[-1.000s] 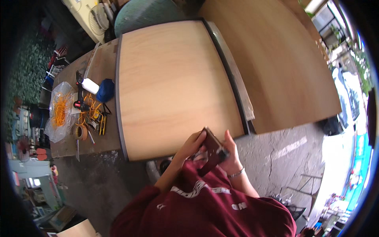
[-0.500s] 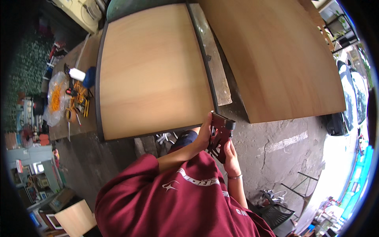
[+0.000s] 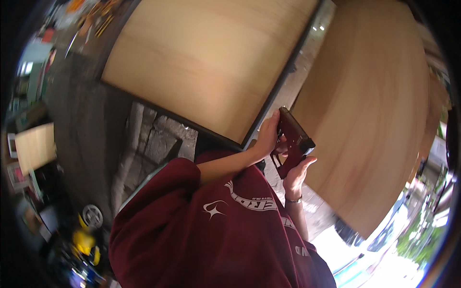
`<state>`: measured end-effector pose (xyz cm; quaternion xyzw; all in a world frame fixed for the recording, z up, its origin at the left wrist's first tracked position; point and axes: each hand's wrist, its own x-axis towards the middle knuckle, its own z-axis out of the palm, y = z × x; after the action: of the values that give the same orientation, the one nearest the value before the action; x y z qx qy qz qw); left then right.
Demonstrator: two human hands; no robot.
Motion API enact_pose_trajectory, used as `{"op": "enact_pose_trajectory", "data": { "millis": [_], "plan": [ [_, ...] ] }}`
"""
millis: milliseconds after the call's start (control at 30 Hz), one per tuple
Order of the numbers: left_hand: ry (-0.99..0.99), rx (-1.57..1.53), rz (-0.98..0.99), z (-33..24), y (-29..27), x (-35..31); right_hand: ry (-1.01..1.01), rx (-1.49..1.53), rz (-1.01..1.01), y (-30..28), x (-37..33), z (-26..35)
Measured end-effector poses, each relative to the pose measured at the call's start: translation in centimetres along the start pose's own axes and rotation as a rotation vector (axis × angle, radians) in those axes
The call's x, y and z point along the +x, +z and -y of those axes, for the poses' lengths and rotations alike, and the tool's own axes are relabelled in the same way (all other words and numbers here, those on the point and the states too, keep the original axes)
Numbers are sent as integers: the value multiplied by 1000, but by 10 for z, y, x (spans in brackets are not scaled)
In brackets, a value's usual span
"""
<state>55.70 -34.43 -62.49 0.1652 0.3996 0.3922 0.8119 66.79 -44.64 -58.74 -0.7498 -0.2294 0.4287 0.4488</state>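
In front of my chest I hold a dark red nail gun (image 3: 294,142) with a black end cap, tilted, one end toward the wooden panel. My left hand (image 3: 267,138) grips its left side near the far end, with some fingers passing behind it. My right hand (image 3: 295,178) supports the lower, near end; its thumb stands out while the other fingers are mostly hidden by the tool. Just beyond lies the pale wooden panel (image 3: 206,62) with a dark edge, its near right corner close to my left hand.
A second large wooden sheet (image 3: 370,105) lies to the right. Orange-handled tools (image 3: 103,24) are at the far left. At the left a light board (image 3: 36,148) leans among clutter, with a yellow machine (image 3: 85,242) below. Bright daylight comes from the lower right.
The view has swung, so the panels now appear tilted and shifted. The nail gun stays in both hands but has been turned slightly, its black end lying further right.
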Motion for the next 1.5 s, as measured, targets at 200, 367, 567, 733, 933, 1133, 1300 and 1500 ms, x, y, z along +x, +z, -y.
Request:
{"op": "enact_pose_trajectory", "data": {
  "millis": [200,367,567,733,933,1133,1300,1500],
  "plan": [
    [804,463,-554,-53,-43,12,-214,24,817,46,103,50],
    [796,-26,-1357,-20,-158,-52,-771,-825,1406,103,146,126],
    [279,-436,-1041,125,-181,-31,-1357,-1579,1846,172,145,102],
    [477,-1079,-685,116,-141,16,-1353,-1756,1989,193,118,78],
    [327,-1213,-593,104,-140,7,-1241,-1801,1943,187,102,67],
    [325,-1159,-627,142,-151,31,-1318,-1618,1961,189,116,54],
    [242,-1137,-699,101,-140,10,-1267,-1751,1919,199,107,62],
    [256,-1098,-628,119,-149,16,-1350,-1743,1922,187,114,63]
  ]
}}
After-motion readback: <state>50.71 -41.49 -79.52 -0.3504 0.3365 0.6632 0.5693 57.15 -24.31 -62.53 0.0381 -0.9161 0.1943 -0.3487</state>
